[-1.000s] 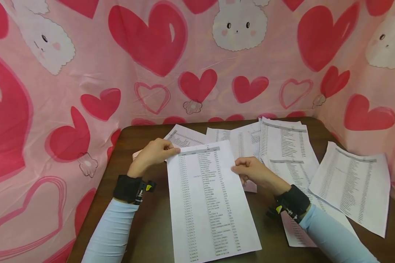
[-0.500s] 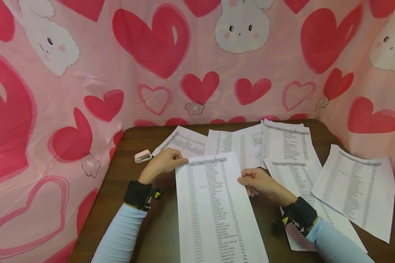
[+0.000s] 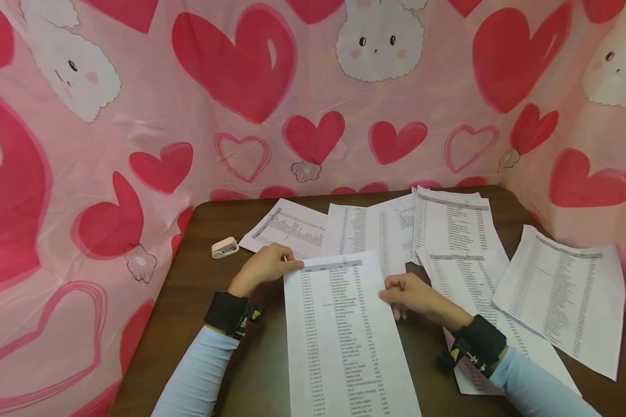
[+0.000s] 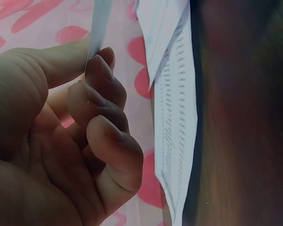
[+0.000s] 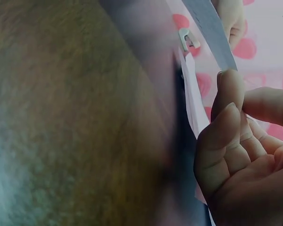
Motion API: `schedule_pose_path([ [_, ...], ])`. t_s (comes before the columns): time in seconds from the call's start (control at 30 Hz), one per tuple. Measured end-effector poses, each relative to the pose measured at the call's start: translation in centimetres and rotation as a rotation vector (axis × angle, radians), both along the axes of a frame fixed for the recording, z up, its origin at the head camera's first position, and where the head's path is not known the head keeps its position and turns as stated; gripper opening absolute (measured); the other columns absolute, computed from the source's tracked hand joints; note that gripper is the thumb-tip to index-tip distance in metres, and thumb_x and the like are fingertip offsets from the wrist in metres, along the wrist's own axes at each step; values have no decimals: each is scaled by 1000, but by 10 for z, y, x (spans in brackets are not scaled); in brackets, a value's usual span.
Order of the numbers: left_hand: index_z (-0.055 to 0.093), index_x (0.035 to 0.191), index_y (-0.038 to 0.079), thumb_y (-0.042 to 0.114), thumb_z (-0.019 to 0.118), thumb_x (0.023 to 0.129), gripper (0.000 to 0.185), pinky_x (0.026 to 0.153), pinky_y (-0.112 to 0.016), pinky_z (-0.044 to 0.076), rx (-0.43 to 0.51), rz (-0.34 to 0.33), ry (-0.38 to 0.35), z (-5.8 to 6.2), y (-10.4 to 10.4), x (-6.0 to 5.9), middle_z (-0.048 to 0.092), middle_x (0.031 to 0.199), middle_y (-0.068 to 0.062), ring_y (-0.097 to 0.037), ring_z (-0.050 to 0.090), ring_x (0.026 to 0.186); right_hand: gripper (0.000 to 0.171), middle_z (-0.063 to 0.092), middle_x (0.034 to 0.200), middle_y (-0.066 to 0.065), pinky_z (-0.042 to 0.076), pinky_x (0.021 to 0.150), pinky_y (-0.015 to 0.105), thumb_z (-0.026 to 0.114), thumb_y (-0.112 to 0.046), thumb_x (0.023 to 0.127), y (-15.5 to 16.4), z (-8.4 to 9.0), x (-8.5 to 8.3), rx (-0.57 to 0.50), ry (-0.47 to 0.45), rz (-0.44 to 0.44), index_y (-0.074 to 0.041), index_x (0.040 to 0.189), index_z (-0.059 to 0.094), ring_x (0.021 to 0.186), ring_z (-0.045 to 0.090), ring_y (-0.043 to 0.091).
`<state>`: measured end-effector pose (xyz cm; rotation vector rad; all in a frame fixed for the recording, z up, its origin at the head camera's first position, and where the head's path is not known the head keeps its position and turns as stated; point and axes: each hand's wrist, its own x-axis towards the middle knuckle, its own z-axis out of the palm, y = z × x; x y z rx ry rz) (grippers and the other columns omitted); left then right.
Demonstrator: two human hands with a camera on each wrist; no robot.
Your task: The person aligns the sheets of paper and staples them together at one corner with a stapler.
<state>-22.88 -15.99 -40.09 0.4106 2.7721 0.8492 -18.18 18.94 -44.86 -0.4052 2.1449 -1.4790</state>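
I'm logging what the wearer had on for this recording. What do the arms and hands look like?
Both arms wear light blue sleeves reaching the wrists. Each wrist carries a black band with a small black device with a yellow mark; the right band has the same. The left hand and right hand are bare, with no rings in view.

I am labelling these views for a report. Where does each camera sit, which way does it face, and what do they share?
Head: worn on the head, looks forward and down at the table; both sleeves, left hand and right hand pinch the printed sheet.
Left wrist: at the left wrist, looks along the fingers toward the table edge.
Right wrist: at the right wrist, looks across the tabletop past the fingers.
Shared: all show that pinched sheet; head and right wrist show the small stapler.
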Motion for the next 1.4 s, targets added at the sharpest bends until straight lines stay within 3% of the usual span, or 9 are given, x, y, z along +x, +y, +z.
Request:
schedule_pose_path([
  [0.27,65,71,16,38,68,90,29,55,-28,33,-45,11,12,-9,2,1,51,67,1,-16,47,65,22,63,58,5,45,45,23,64,-15,92,0,-5,0,35,6,16,4,85,57,49,58,11],
  [0.63,67,75,15,35,67,91,26,58,-28,33,-72,16,6,-17,9,5,50,68,0,-16,48,67,21,65,61,18,43,42,22,64,-15,93,-2,-10,1,64,51,75,3,85,56,47,59,14],
  [1.07,63,71,16,36,70,87,27,55,-28,33,-141,68,39,-35,12,6,53,64,2,-16,49,63,25,64,62,14,41,40,21,65,-18,93,-1,-8,3,117,52,112,2,79,57,46,61,15],
  [1.2,62,72,15,38,70,88,29,56,-29,34,-143,76,32,-36,12,7,53,65,1,-17,49,63,26,66,63,9,41,39,22,64,-21,93,-2,-5,3,181,68,138,-1,76,59,45,61,14],
  [1.4,63,79,14,40,65,91,29,55,-28,37,-124,97,2,-33,6,6,55,68,-1,-17,51,63,30,61,56,1,41,39,23,64,-29,93,-1,2,2,306,113,106,-8,72,60,41,57,12],
])
